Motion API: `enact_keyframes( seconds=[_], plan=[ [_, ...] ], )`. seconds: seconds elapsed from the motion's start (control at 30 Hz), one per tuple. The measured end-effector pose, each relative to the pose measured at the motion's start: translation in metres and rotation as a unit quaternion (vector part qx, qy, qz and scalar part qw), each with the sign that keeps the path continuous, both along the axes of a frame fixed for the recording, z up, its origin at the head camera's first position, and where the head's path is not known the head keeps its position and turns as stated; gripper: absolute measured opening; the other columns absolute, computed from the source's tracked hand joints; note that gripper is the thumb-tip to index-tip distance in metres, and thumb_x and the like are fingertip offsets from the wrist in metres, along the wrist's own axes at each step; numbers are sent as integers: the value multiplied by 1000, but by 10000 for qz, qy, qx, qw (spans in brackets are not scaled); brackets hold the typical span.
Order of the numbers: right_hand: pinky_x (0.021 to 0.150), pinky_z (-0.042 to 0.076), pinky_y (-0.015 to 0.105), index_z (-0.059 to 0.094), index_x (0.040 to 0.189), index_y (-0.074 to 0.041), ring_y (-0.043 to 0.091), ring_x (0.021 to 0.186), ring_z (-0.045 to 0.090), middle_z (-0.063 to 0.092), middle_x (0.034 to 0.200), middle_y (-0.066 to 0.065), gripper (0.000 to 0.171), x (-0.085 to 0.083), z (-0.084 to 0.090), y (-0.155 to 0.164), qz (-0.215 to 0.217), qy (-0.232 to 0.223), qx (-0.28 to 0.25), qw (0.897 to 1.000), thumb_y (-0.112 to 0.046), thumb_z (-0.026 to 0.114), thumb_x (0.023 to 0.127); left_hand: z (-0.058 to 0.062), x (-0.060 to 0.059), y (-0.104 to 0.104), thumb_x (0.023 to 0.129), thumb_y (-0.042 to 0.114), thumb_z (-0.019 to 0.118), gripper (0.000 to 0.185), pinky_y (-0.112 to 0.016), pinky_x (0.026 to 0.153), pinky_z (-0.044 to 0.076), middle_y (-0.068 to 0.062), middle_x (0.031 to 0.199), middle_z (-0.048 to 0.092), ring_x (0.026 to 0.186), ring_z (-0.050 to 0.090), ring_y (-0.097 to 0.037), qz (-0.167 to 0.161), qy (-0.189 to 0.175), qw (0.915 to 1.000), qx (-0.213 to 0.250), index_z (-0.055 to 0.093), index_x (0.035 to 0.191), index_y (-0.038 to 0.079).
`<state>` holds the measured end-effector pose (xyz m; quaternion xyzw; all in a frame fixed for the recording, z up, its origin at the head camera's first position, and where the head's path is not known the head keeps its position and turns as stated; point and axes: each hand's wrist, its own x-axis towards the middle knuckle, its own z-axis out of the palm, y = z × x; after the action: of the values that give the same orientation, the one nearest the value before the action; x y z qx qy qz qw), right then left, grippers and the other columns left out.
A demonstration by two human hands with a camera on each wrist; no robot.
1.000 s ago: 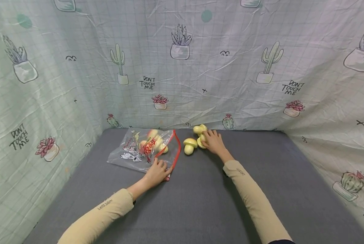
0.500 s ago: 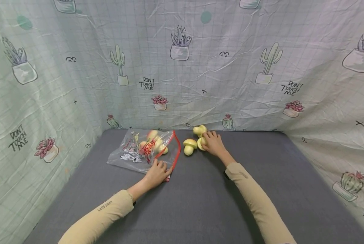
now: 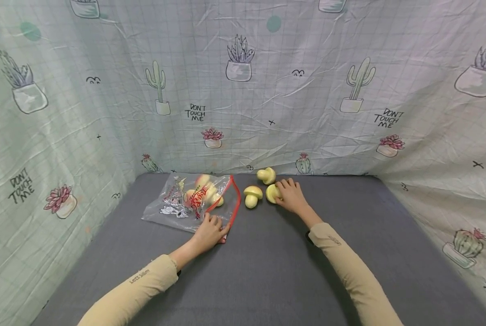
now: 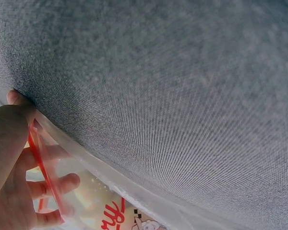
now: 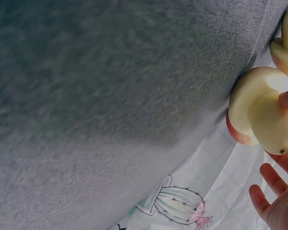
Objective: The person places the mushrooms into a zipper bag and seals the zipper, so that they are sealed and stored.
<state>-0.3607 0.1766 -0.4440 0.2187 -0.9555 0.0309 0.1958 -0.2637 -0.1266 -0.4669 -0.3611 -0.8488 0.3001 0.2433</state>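
A clear printed plastic bag [image 3: 173, 203] with a red zip edge [image 3: 235, 203] lies on the grey table [image 3: 267, 271]; several yellow mushroom toys [image 3: 205, 189] are inside it. My left hand [image 3: 210, 230] pinches the bag's near zip edge [image 4: 45, 172], with the hand [image 4: 12, 182] at the left of the left wrist view. My right hand [image 3: 293, 196] grips a yellow mushroom toy [image 3: 272, 194] that touches the table. The right wrist view shows this mushroom [image 5: 257, 112] close up, my thumb on its stem. A second mushroom [image 3: 252, 195] stands between bag and hand. A third [image 3: 266, 175] lies behind.
A pale cactus-print cloth [image 3: 243, 90] hangs as walls at the back and both sides of the table. The grey surface stretches bare toward me in front of both hands.
My right hand has drawn slightly toward me and to the right with one mushroom, away from the far one. The left hand and the bag have stayed put.
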Motion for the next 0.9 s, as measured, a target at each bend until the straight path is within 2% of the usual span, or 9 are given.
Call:
enact_keyframes(
  seconds=[0.1, 0.2, 0.57, 0.9],
  plan=[
    [76, 34, 43, 52, 110, -9, 29, 95, 43, 53, 106, 10, 38, 1, -1, 2, 18, 24, 65, 10000, -29, 62, 80, 5, 4, 2, 84, 51, 41, 44, -45, 76, 38, -3, 98, 63, 87, 54, -22, 189, -240, 9995, -113, 54, 120, 29],
    [76, 35, 44, 52, 110, -9, 29, 96, 44, 54, 106, 10, 39, 3, -2, 4, 33, 82, 141, 9999, -30, 63, 80, 6, 4, 3, 86, 51, 39, 45, -45, 77, 38, -4, 99, 63, 88, 55, -24, 265, -353, 9989, -143, 53, 122, 28],
    [75, 37, 44, 52, 110, -7, 30, 97, 45, 53, 103, 11, 42, 8, -2, 6, 40, 383, 457, 9982, -29, 67, 77, 3, 2, 2, 85, 52, 39, 44, -44, 75, 38, -4, 96, 64, 84, 55, -24, 124, -218, 9997, 0, 56, 118, 28],
    [75, 37, 44, 52, 109, -7, 31, 96, 44, 51, 102, 13, 44, 8, -4, 11, -98, 457, 433, 9980, -28, 69, 74, 4, 2, 3, 85, 51, 38, 44, -44, 73, 38, -4, 96, 63, 83, 54, -24, 159, -191, 9997, -48, 55, 119, 29]
  ],
)
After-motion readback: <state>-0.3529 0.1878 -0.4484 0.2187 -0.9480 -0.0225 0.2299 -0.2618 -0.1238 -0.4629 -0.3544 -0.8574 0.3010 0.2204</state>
